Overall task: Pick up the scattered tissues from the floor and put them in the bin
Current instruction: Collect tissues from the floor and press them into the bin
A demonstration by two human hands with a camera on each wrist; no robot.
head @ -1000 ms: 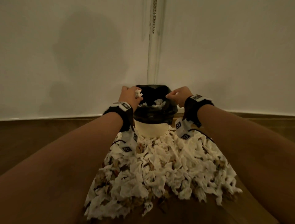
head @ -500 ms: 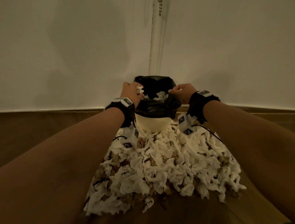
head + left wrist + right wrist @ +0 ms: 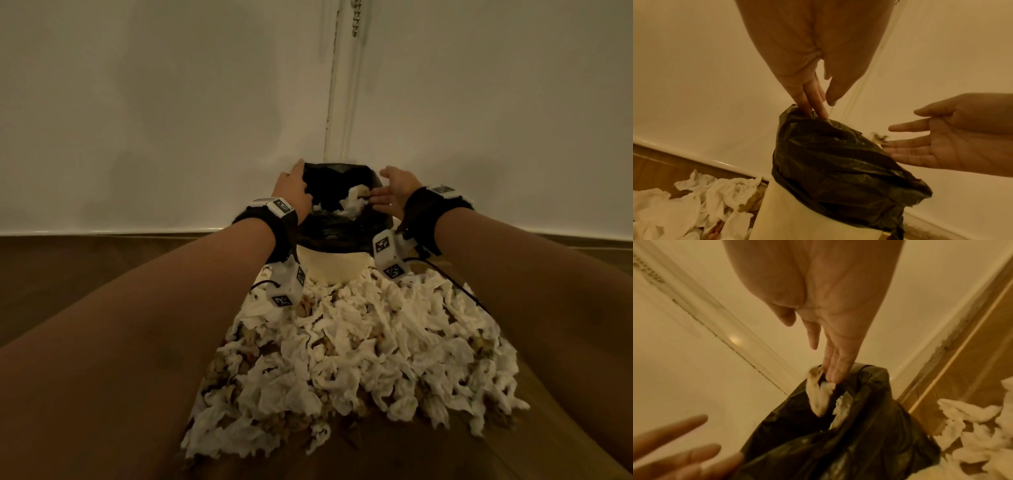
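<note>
A home room, by the look of it: plain white wall (image 3: 171,120) across the upper frame, wood floor (image 3: 85,274) below, and a small lined bin (image 3: 334,270) at centre.

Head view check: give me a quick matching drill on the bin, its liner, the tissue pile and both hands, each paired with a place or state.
Things:
1. bin liner
2. tissue pile
3. left hand
4. right hand
5. bin

Place or state:
A. heaped on the floor in front of the bin
B. open, fingers touching the liner's rim
C. black, folded over the bin's top
D. open, fingers spread over the bin's mouth
E. cream, standing by the wall

Pairs: 1-C, 2-A, 3-B, 4-D, 5-E
</note>
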